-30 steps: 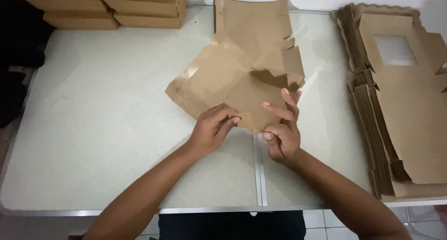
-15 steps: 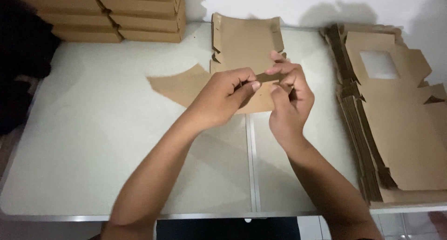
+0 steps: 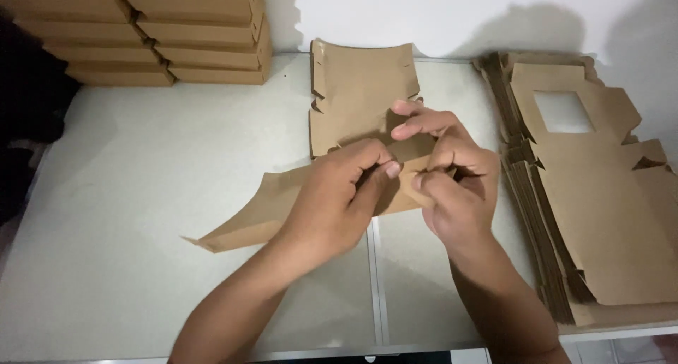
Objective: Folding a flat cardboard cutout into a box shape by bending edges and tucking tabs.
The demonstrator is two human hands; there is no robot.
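Here, both hands pinch one brown box blank (image 3: 282, 205) over the table (image 3: 141, 194): left hand (image 3: 339, 201) and right hand (image 3: 452, 180) fingers closed on it, near the back edge.

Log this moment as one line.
left hand: pinching cardboard sheet | right hand: folding same sheet | flat stack: right | finished boxes: back left

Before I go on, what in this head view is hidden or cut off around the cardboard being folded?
- Head view: the fold being worked on the brown cardboard blank is hidden behind the left hand and right hand.
- The stack of flat blanks is cut off by the right edge.
- The folded boxes run past the top and left edges.
- The table front is cut off below.
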